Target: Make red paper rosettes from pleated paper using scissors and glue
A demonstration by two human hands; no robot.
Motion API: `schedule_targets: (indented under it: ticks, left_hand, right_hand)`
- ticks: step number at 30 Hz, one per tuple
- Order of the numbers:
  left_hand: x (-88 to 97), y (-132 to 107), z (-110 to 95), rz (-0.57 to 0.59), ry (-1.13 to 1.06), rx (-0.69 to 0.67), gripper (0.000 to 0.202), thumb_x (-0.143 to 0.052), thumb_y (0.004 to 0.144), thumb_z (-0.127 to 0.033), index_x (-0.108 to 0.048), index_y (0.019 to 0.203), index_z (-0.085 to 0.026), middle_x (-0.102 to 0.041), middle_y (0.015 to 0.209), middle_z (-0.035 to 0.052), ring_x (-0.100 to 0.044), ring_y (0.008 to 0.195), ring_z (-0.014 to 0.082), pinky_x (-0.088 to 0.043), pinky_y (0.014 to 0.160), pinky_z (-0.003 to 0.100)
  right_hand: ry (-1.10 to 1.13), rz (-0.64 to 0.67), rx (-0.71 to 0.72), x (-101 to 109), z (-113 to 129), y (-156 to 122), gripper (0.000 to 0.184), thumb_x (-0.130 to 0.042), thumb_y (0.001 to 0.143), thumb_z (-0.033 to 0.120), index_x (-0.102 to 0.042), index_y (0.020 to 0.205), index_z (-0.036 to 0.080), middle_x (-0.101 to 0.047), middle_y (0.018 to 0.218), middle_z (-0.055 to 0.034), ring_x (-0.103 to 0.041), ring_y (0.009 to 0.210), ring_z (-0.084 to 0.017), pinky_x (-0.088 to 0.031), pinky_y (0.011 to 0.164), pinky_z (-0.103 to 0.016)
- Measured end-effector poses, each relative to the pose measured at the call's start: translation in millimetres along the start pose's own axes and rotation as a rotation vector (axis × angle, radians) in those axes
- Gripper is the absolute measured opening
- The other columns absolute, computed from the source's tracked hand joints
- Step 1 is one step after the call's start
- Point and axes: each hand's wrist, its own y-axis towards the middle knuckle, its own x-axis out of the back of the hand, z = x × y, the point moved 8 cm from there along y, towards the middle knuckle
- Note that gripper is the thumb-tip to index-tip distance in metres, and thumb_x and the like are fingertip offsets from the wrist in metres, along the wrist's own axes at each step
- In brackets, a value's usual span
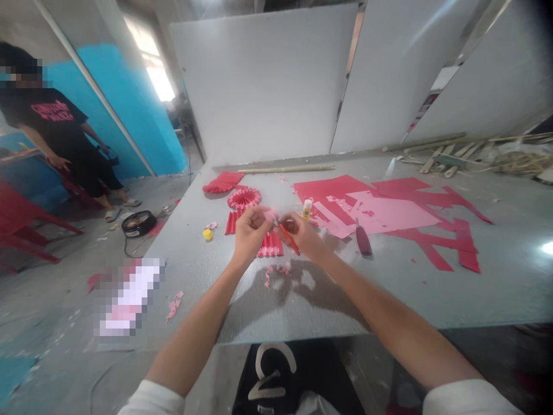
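Note:
Above the table's middle, my left hand (250, 230) pinches a small piece of pink paper (270, 214). My right hand (303, 233) is closed on a slim orange-handled tool (289, 238), whose dark tip meets the paper; its exact kind is unclear. Beneath and behind the hands lie a pleated red paper strip with a pink edge (271, 246), partly hidden, and a round pleated paper rosette (244, 198). Pink paper scraps (277, 272) are scattered just in front. A glue stick (307, 210) stands uncapped beyond my right hand, and its yellow cap (208, 234) is on the left.
Red paper sheets (328, 187) and a pink sheet (393, 213) spread to the right, near a dark red-handled tool (363, 239). Folded red paper (222, 182) and a thin stick (287, 169) lie at the back. A person (56, 127) stands left beyond the table.

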Motion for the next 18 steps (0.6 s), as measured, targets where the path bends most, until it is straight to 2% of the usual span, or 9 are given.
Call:
schedule_targets:
  ticks: [10, 14, 18]
  left_hand:
    - [-1.7, -0.1, -0.5, 0.027, -0.036, 0.023, 0.03, -0.078, 0.077, -0.027, -0.066, 0.102, -0.017, -0.049, 0.063, -0.006, -0.05, 0.056, 0.0067, -0.045, 0.055, 0.019]
    - [-1.6, 1.0, 0.6, 0.039, -0.048, 0.032, 0.029, -0.078, 0.078, -0.027, -0.066, 0.102, -0.017, -0.056, 0.065, -0.004, -0.057, 0.057, 0.0081, -0.049, 0.058, 0.021]
    - [-1.3, 2.2, 2.2, 0.049, -0.052, 0.03, 0.029, -0.078, 0.078, -0.026, -0.066, 0.103, -0.016, -0.059, 0.064, -0.0036, -0.061, 0.057, 0.0093, -0.052, 0.059, 0.023]
  right_hand:
    - [0.027, 0.008, 0.012, 1.2, 0.8, 0.0, 0.033, -0.077, 0.079, 0.041, -0.052, 0.091, 0.023, -0.06, 0.068, 0.0061, -0.044, 0.048, -0.007, -0.032, 0.044, -0.022]
    - [0.039, 0.037, 0.004, 0.2, 3.9, -0.4, 0.03, -0.072, 0.081, 0.042, -0.053, 0.09, 0.022, -0.059, 0.068, 0.006, -0.041, 0.046, -0.006, -0.031, 0.045, -0.022]
    - [0.031, 0.026, -0.009, 0.5, 8.4, -1.7, 0.032, -0.075, 0.078, 0.043, -0.052, 0.088, 0.022, -0.059, 0.066, 0.0061, -0.044, 0.048, -0.007, -0.032, 0.046, -0.022]
